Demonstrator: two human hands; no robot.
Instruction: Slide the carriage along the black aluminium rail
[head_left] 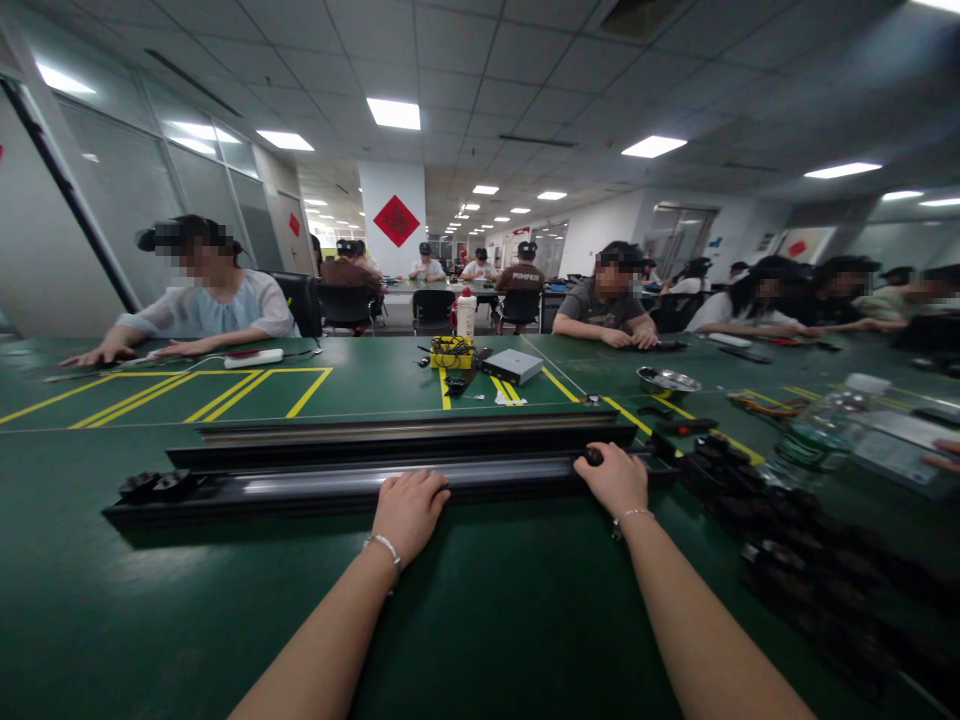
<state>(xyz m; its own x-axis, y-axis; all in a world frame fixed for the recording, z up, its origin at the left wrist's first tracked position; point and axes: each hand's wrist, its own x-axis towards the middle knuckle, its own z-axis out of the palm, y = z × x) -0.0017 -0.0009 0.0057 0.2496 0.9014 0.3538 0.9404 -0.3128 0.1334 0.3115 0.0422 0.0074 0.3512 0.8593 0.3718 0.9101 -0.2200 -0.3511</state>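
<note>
1. Basket (459, 362), yellow: black cables heaped in it, a few black parts just beside. Metal bowl (667, 387) to its right; contents too small to tell.
2. Clear bottle (814, 440), white cap, green label, at my right. Can't read the fill level, blurred.
3. Near rail (495, 474) lies across the table (187, 630) ahead of me, with the far rail (420, 430) just behind it, roughly parallel. Black blocks (159, 486) sit at the near rail's left end.
4. Room: tabletop between near rail and me, more left of it. Right side is tight: black parts (817, 570) piled past the rail's right end.
5. My left hand (411, 512): laid on near rail mid-length, fingers slightly bent; can't tell if it grips.
6. My right hand (616, 480): at rail's right end, thumb and fingers pinching a small dark knob (594, 456).
</note>
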